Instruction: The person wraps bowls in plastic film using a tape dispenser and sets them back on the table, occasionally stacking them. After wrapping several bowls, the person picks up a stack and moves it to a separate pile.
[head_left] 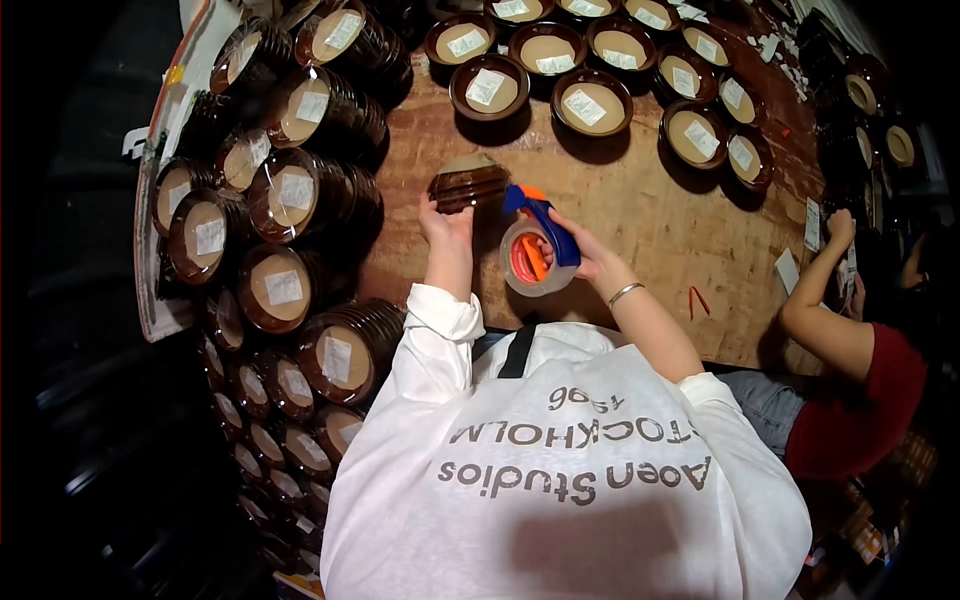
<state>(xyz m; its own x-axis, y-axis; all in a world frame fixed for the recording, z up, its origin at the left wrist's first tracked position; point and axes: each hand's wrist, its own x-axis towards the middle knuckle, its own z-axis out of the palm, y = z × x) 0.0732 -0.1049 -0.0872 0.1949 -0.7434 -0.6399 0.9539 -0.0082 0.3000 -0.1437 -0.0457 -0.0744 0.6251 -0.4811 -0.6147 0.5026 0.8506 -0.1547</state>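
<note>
My left hand (447,232) is closed on the near side of a short stack of brown glazed bowls (470,187), tilted on its side above the wooden table. In my right hand (588,255) is a blue and orange tape dispenser (562,240) carrying a large roll of clear tape. The dispenser's head is close to the right end of the stack. Whether tape links the two, I cannot make out.
Brown bowls with paper labels (590,105) stand along the table's far side. Many wrapped bowl stacks (300,195) crowd the left. On the wooden tabletop (640,230) lies a small red strip (698,302). A co-worker in a red sleeve (890,370) sits at the right.
</note>
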